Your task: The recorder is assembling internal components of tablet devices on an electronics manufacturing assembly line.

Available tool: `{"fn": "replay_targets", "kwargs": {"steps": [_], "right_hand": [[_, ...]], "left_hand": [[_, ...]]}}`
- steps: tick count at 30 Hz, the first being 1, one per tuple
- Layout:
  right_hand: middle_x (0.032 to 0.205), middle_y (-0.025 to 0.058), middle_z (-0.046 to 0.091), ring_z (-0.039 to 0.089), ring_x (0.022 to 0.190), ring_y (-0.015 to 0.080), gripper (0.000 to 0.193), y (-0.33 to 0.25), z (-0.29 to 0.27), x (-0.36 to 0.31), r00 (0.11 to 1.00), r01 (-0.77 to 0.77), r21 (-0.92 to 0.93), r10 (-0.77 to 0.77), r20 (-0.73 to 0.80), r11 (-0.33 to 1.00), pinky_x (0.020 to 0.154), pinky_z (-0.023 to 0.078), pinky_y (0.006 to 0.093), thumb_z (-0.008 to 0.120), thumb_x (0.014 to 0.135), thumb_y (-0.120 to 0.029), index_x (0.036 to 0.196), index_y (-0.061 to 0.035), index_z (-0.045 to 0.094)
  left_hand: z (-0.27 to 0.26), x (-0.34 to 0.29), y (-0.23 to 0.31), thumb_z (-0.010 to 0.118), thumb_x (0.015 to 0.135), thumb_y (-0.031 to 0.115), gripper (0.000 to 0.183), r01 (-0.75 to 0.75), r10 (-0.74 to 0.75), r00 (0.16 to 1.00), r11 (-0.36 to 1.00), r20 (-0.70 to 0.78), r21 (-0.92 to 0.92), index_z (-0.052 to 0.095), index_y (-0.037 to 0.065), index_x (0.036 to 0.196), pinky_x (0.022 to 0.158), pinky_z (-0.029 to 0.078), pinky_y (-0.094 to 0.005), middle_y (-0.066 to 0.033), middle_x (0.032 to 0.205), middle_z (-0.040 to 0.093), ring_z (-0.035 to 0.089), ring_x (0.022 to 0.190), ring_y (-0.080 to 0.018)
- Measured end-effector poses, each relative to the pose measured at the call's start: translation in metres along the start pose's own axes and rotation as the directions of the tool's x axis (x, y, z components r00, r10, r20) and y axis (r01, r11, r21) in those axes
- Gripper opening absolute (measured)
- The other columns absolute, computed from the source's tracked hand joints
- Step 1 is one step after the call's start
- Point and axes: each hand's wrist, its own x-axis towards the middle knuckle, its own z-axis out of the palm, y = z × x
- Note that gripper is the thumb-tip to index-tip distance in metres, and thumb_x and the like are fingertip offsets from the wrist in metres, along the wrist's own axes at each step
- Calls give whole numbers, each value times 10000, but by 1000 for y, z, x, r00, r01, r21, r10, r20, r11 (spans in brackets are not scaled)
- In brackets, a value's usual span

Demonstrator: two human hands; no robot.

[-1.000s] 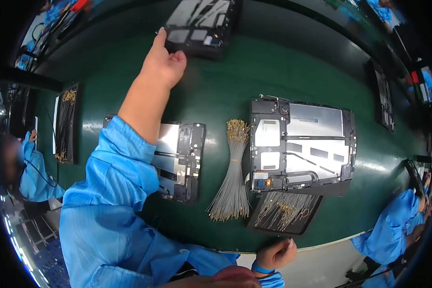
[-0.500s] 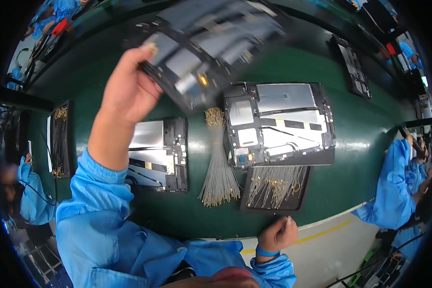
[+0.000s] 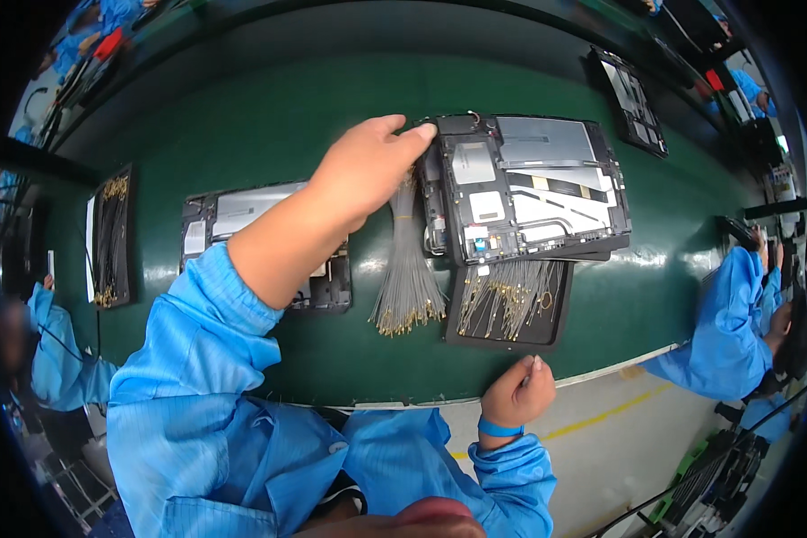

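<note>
My left hand grips the upper left corner of an opened tablet, its thumb on the edge and inner parts facing up. The tablet lies over another unit that shows beneath its left and lower right edges. Under the near edge of this pair is a black tray of thin grey cables with gold-coloured ends. A tied bundle of grey cables lies left of the tray. Close to the front table edge, my right hand is closed with thumb and finger together; anything between them is too small to make out.
Partly behind my left forearm lies another opened tablet. A dark tray of cables stands at the far left, and one more tablet at the back right of the green table. Co-workers in blue sit at both sides, a sleeve at right.
My left hand has brought the raised tablet down and to the right, onto the unit by the cable tray. My right hand stays curled by the table edge. The view has shifted slightly.
</note>
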Motion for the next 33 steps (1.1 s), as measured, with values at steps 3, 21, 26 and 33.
{"fn": "replay_targets", "kwargs": {"steps": [3,21,26,33], "right_hand": [[560,136,454,412,449,295,179,-1,3,-1,997,27,17,-26,-71,999,394,303,351,479,712,80,853,-21,437],[989,222,533,511,902,336,436,-58,-5,20,892,-427,-51,411,-187,903,800,394,376,458,815,-339,1035,34,507],[977,185,544,537,833,288,425,-122,5,34,912,-406,196,411,17,893,717,435,354,469,819,-336,1048,21,493],[775,117,578,536,671,123,297,-194,42,7,605,-502,475,-99,790,723,616,438,237,516,802,-126,1034,54,477]], "left_hand": [[-34,-12,-25,520,791,284,495,-127,140,989,969,-49,212,423,-70,1123,793,389,-249,-134,996,550,515,914,-182],[-318,-168,-119,470,799,243,306,297,458,545,678,-702,672,550,-11,950,772,414,-362,-199,907,559,526,865,-333],[-359,-166,-134,480,791,238,299,315,442,553,674,-706,669,556,-7,943,773,412,-364,-188,901,564,525,866,-326],[-398,-129,-151,510,751,269,236,635,200,572,507,-796,584,609,91,870,755,415,-361,-129,824,590,548,824,-299]]}}
